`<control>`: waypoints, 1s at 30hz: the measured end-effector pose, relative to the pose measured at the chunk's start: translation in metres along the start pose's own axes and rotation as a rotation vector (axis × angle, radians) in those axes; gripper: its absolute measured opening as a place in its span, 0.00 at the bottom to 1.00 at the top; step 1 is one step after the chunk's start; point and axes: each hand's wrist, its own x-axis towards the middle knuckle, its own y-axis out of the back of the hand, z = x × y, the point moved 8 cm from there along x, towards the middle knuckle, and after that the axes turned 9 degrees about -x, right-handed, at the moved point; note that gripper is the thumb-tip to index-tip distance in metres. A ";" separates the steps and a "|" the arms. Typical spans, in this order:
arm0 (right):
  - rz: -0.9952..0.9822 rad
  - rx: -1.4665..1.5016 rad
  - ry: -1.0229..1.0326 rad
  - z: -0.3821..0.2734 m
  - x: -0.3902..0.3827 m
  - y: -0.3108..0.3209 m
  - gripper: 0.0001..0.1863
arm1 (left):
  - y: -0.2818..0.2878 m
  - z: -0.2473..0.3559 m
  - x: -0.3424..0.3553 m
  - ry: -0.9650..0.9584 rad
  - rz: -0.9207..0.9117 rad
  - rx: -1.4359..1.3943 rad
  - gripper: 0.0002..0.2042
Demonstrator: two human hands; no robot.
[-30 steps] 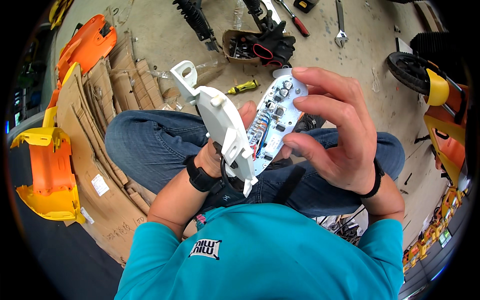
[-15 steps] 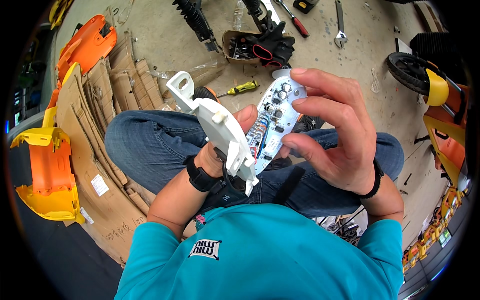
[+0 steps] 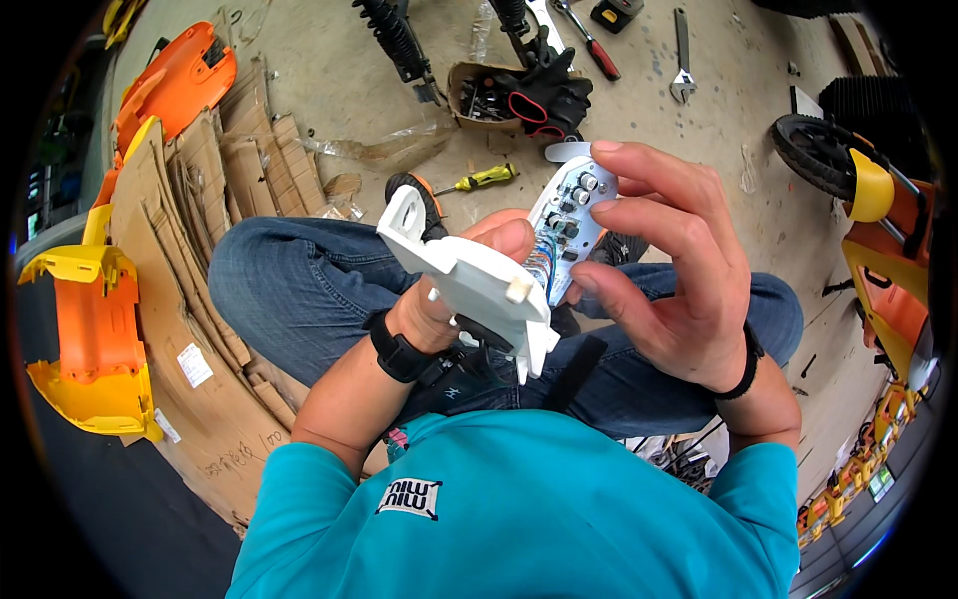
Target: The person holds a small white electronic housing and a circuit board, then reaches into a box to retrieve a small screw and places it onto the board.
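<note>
My left hand (image 3: 427, 311) grips a white plastic housing (image 3: 464, 290) from below, its thumb over the upper edge; a black cable hangs under it. My right hand (image 3: 679, 275) holds an oval white circuit board (image 3: 577, 215) by its right edge between fingertips and thumb. Capacitors, chips and a bundle of coloured wires show on the board; the wires run toward the housing, which partly hides the board’s lower end. Both parts are above my crossed legs (image 3: 289, 285). A yellow screwdriver (image 3: 484, 178) lies on the floor beyond them.
Cardboard sheets (image 3: 190, 290) and orange-yellow panels (image 3: 90, 339) lie left. Ahead are black shock absorbers (image 3: 394, 45), a box of parts (image 3: 479, 100), gloves (image 3: 549, 95), an adjustable wrench (image 3: 683, 70) and a red-handled tool (image 3: 599, 55). A wheeled yellow-orange vehicle (image 3: 883, 270) stands right.
The white housing has tilted flatter and moved right, now covering more of the board's lower end. My left thumb shows more over it. The board has shifted slightly right.
</note>
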 end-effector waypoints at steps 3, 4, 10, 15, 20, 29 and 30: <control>0.026 0.009 -0.028 0.000 0.001 0.000 0.24 | 0.005 -0.002 0.000 -0.042 -0.077 -0.120 0.35; 0.069 0.018 -0.048 0.000 0.001 -0.001 0.24 | 0.005 -0.003 0.000 -0.058 -0.114 -0.171 0.35; 0.110 0.019 -0.054 0.001 0.001 0.000 0.23 | -0.005 0.004 0.004 -0.109 -0.062 0.053 0.30; 0.104 0.020 -0.061 0.001 0.001 0.001 0.23 | -0.013 0.005 0.006 -0.073 -0.067 0.100 0.29; 0.096 0.014 -0.056 0.000 0.001 0.002 0.23 | -0.015 0.002 0.008 -0.024 -0.077 0.177 0.34; 0.005 -0.001 -0.013 -0.002 0.001 0.000 0.24 | -0.012 0.004 0.007 -0.023 -0.041 0.181 0.32; 0.002 -0.001 -0.015 -0.002 0.001 0.000 0.24 | -0.008 0.003 0.004 -0.041 0.024 0.132 0.30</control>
